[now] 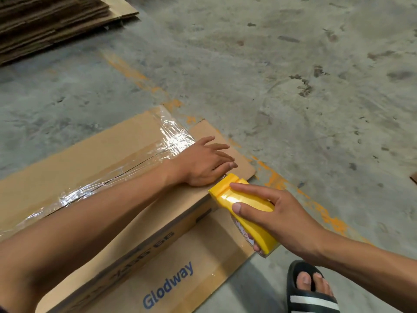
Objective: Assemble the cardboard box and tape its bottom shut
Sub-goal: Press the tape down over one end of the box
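The brown cardboard box lies upside down on the grey concrete floor, with its bottom flaps closed and facing up. A strip of clear shiny tape runs along the seam between the flaps, wrinkled in several places. On the near side of the box a flap lies flat on the floor, and the blue word "Glodway" is printed on it.

The left hand rests flat on the top of the box at its far right end, palm down, fingers straight and a little spread, pressing on the cardboard just beside the end of the tape.

The right hand grips a yellow plastic tape dispenser; the thumb and fingers are curled round its body. The front end of the dispenser touches the right edge of the box, just beside the left hand.

A stack of flat brown cardboard sheets lies on the floor at the upper left, well apart from the box. A foot in a black sandal with white stripes stands at the bottom right.
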Available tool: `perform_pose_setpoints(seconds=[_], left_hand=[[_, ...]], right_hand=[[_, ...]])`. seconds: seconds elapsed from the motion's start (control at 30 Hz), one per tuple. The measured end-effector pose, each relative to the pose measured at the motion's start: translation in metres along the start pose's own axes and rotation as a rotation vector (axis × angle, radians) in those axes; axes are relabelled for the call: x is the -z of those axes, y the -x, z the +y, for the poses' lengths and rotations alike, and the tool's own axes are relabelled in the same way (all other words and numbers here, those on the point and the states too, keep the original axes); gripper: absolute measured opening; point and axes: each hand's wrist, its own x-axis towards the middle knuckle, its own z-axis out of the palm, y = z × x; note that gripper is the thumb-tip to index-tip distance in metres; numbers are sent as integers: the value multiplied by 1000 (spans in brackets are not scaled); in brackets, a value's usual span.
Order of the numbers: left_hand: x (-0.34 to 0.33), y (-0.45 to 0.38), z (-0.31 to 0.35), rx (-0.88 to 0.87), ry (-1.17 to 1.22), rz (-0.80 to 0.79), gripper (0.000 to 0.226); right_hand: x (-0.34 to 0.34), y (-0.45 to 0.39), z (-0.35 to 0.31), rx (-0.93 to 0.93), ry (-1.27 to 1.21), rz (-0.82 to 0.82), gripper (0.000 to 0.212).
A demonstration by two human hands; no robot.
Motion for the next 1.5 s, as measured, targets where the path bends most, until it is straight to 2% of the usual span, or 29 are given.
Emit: perform_pose_setpoints(seconds=[0.2, 0.33, 0.5, 0.57, 0.67, 0.73, 0.8, 0.93, 1.03, 1.17, 1.3, 1.5], left_hand=[[-4, -2, -2, 11, 0, -8, 66], [-3, -1, -3, 15, -3, -8, 68], [-4, -1, 0, 7, -15, -17, 64], [-1, -1, 0, 18, -9, -16, 63], [4, 1, 0, 34, 38, -9, 63], [6, 3, -1, 18, 47, 13, 64], [8, 7, 0, -9, 64, 41, 60], [3, 21, 11, -50, 8, 35, 50], [1, 28, 23, 33, -7, 28, 48], [-6, 33, 43, 180, -48, 49, 59], [-15, 52, 47, 151, -57, 130, 63], [-24, 112, 41, 177, -36, 103, 64]], right_hand=[[5, 14, 6, 25, 64, 36, 34], [6, 13, 7, 9, -12, 20, 33], [16, -12, -5, -190, -181, -38, 30], [25, -28, -5, -298, -139, -45, 27], [33, -26, 26, -509, 44, -92, 40], [31, -15, 49, -578, 88, -137, 30], [27, -13, 56, -556, 86, -160, 24], [28, -39, 45, -516, 108, -193, 26], [38, -58, 38, -455, 121, -86, 28], [63, -89, 11, -238, 168, 98, 29], [70, -122, -36, -28, 206, 237, 34], [-8, -158, -105, 219, 184, 185, 36]])
